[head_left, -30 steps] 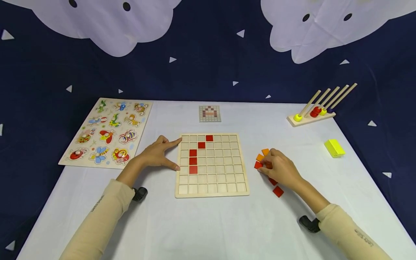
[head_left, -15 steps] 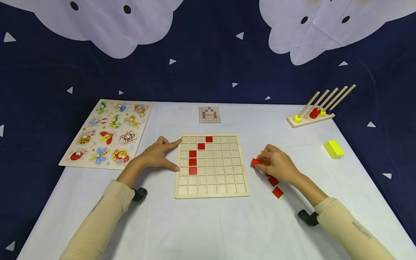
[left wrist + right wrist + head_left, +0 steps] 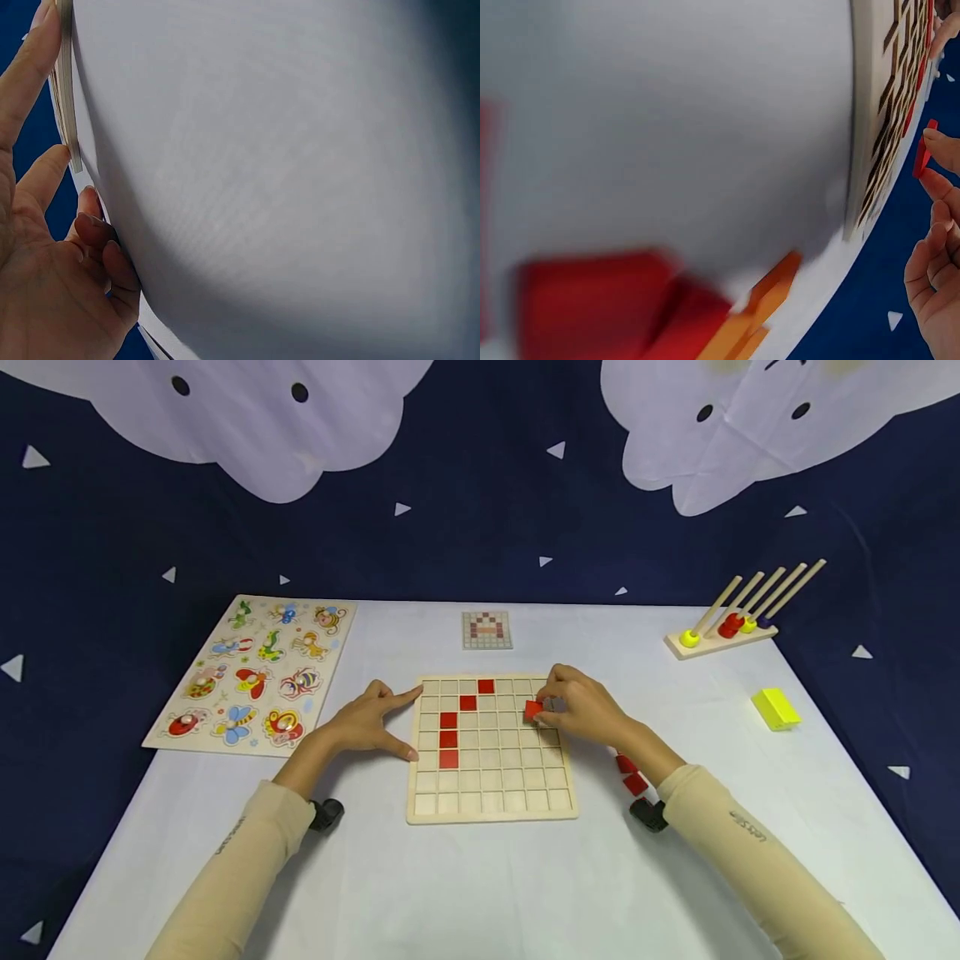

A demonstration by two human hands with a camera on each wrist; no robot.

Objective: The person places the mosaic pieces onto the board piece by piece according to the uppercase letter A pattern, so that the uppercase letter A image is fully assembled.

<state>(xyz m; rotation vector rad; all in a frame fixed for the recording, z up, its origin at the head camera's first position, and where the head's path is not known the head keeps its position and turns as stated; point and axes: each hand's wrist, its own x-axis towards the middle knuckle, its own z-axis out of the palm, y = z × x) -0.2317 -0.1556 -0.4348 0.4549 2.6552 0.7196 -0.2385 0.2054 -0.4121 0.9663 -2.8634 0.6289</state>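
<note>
A wooden grid board (image 3: 491,818) lies at the middle of the table, with several red square tiles (image 3: 448,739) set in its left and top cells. My left hand (image 3: 366,724) touches the board's left edge with outstretched thumb and forefinger; its other fingers are bent in the left wrist view. Above the board's upper right cells, my right hand (image 3: 588,706) pinches a red tile (image 3: 532,711) between thumb and fingertips. In the right wrist view this tile (image 3: 925,150) is tilted and clear of the grid. Loose red tiles (image 3: 635,785) lie right of the board, partly behind the right forearm.
Orange tiles (image 3: 776,285) lie beside the red ones in the right wrist view. A small pattern card (image 3: 487,646) lies behind the board. An insect puzzle (image 3: 206,745) is at left; a peg stand (image 3: 720,646) with beads and a yellow block (image 3: 776,708) are at right.
My right hand has picked a red tile from the loose pile and carried it left, over the upper right of the board. My left hand has stayed at the board's edge.
</note>
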